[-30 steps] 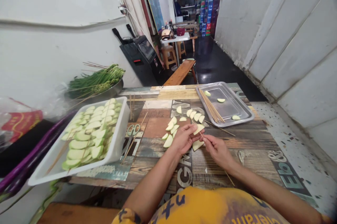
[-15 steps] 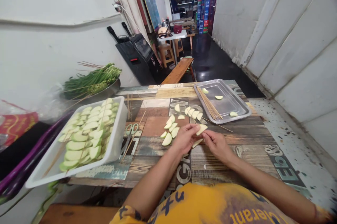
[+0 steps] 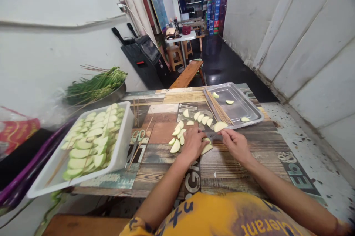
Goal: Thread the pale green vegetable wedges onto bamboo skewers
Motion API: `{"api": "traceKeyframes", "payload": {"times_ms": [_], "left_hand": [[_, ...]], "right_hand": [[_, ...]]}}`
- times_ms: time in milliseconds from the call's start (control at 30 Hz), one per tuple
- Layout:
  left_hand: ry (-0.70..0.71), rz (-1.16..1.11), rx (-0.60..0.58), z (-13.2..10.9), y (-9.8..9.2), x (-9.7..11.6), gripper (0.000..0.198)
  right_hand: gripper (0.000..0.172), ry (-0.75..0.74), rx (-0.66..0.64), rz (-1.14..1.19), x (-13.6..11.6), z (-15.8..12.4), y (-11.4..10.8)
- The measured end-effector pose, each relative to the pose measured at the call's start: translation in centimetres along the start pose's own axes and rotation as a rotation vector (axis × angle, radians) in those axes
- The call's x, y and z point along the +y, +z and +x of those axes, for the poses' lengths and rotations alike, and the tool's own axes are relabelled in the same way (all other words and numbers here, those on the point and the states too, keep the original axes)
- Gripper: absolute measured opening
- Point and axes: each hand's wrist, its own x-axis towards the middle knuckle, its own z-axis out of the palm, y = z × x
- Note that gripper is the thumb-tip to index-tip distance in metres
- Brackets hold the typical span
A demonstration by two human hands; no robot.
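Observation:
My left hand [image 3: 194, 142] rests on the patterned table [image 3: 166, 132], fingers bent down over a cluster of pale green vegetable slices [image 3: 177, 138]; its thumb pinches one slice [image 3: 206, 148]. Just to its right, my right hand [image 3: 235, 142] is closed on a thin wooden skewer that carries one slice [image 3: 220, 126], held just above the table near the tray's front edge. More loose slices [image 3: 201, 117] lie in a row beyond the hands.
A metal tray [image 3: 244, 97] at the back right holds a bundle of skewers [image 3: 219, 110] and three slices. On the left, a white tub [image 3: 126, 143] is full of slices. Scissors [image 3: 138, 138] and loose skewers lie beside it. A bowl of green stalks [image 3: 94, 86] stands behind.
My hands have parted. The right hand moved right and away with the skewered slice, and the left hand dropped onto the slices on the table.

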Motion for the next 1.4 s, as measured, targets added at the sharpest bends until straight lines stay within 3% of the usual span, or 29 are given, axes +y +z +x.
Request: {"api": "traceKeyframes", "payload": {"times_ms": [233, 367, 667, 767, 867, 967, 1100, 1233, 1400], "left_hand": [[-0.014, 0.213, -0.035, -0.8, -0.9, 1.1, 0.038], [-0.081, 0.35, 0.012, -1.5, -1.0, 1.6, 0.05], [-0.002, 0.229, -0.131, -1.5, -0.7, 1.8, 0.031], [-0.013, 0.018, -0.114, -1.4, -0.6, 1.7, 0.023], [-0.072, -0.401, 0.055, -0.9, -0.7, 1.1, 0.019], [-0.286, -0.902, 0.235, 0.0, -1.2, 0.0, 0.025], [-0.526, -1.411, 0.348, 0.9, -2.5, -1.7, 0.027], [-0.543, -1.631, 0.378, 1.1, -3.4, -2.6, 0.013], [-0.544, -1.681, 0.433, 1.2, -3.4, -3.2, 0.015]], "right_hand": [[0.034, -0.013, -0.009, 0.015, 0.6, -0.1, 0.1], [0.034, -0.009, -0.01, 0.013, 0.9, -0.1, 0.2], [0.032, -0.002, -0.032, 0.029, 1.3, -0.2, 0.4], [0.031, -0.009, -0.045, 0.04, 1.4, -0.3, 0.4], [0.03, -0.033, -0.061, 0.017, 1.0, -0.5, 0.5], [0.028, -0.084, -0.102, -0.031, 0.3, -1.2, 0.8], [0.026, -0.182, -0.221, -0.081, -0.4, -2.3, 1.4], [0.027, -0.202, -0.285, -0.125, -0.3, -2.9, 1.9], [0.026, -0.189, -0.297, -0.175, 0.0, -2.9, 2.0]]}}
